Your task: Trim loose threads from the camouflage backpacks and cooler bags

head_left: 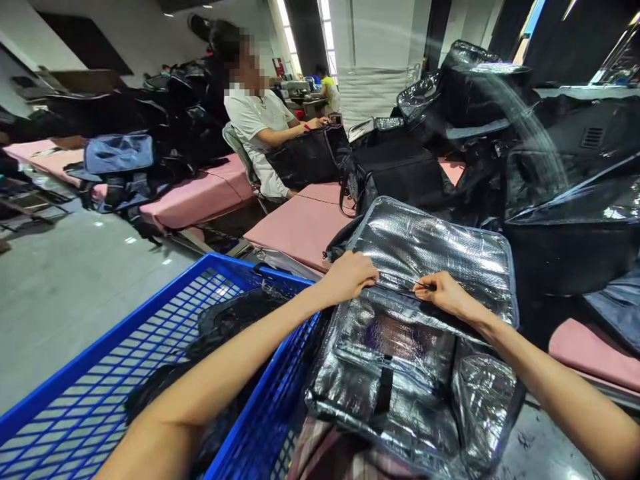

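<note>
An insulated bag [440, 247] with a shiny silver foil lining stands in front of me, its lid folded back and its inside showing. My left hand [351, 277] is closed on the seam between lid and body, at the bag's left side; its fingertips curl out of sight. Further right along the same seam, my right hand [446, 295] pinches a thin black strip [425, 286] between thumb and finger. Whether this strip is a cord or part of a zipper I cannot tell. Inside the bag, foil panels and a black strap [385, 387] are visible.
A blue plastic crate [100, 347] holding dark material stands at my left, under my left forearm. Black bags [400, 173] crowd the pink-topped table [295, 223] ahead and right. Beyond it, a seated person [260, 120] in white handles a black bag.
</note>
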Action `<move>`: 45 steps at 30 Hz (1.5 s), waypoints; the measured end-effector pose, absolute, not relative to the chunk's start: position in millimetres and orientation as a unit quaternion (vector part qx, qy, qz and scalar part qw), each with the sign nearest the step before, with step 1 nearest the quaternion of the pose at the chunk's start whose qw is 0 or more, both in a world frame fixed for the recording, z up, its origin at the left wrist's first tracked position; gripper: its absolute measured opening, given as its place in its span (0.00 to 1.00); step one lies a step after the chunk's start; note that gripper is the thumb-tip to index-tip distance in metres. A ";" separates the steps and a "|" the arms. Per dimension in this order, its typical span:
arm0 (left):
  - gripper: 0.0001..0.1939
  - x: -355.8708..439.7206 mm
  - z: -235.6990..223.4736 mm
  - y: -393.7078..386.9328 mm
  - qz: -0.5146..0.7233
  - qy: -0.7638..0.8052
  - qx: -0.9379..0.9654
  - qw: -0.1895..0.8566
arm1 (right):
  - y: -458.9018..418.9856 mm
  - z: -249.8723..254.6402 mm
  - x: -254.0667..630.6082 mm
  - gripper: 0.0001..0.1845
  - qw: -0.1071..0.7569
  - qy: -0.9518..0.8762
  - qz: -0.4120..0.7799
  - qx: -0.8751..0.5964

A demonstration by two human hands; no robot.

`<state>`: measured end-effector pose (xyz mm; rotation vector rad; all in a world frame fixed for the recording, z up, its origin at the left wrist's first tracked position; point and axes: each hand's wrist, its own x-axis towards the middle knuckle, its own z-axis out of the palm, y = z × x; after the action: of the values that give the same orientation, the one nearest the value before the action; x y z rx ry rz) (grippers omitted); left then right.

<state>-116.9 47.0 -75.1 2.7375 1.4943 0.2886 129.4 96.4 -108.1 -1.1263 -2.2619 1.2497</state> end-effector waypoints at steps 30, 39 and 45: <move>0.08 -116.1 -59.1 90.0 -0.068 0.514 0.826 0.222 | 71.6 -91.2 71.7 0.09 0.171 -0.937 -0.233 -0.193; 0.14 -196.5 -85.6 30.0 0.276 0.701 0.608 0.250 | 70.6 -89.7 85.4 0.11 0.189 -0.935 -0.108 -0.279; 0.07 -178.0 -147.4 21.9 0.464 0.586 0.445 0.493 | 67.2 -81.3 74.1 0.13 0.189 -0.937 -0.050 -0.288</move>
<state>-178.0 21.9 -147.4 1.0799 1.4207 1.1257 74.1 67.2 -81.3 -0.8092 -2.6356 -0.1404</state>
